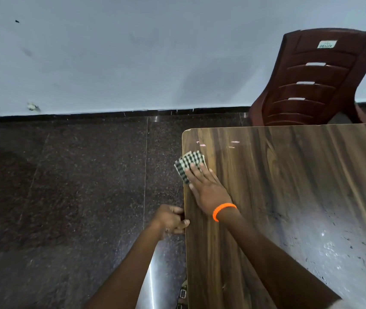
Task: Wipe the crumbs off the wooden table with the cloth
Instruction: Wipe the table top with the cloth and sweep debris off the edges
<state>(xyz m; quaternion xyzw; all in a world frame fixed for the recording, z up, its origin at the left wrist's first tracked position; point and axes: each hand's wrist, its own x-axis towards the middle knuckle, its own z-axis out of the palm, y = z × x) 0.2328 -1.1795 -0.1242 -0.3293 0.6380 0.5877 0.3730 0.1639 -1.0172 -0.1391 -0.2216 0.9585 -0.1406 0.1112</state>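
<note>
Fingers [196,172] of right hand [208,192], flat, are pressed on cloth [187,165] overhanging table [289,197] edge at nine o'clock; left hand [170,219] is cupped below.

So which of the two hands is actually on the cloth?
The right hand, the one with the orange wristband, lies flat on the checked cloth at the table's left edge. The left hand is cupped beside that edge, off the cloth.

The table [289,186] top is left bare to the right and toward the far edge, so wide room is given there. The left edge is occupied by the cloth [188,165], pressed flat under the right hand [206,188], and by the left hand [170,219] cupped just beside the edge. A chair [318,81] stands behind the far edge.
</note>
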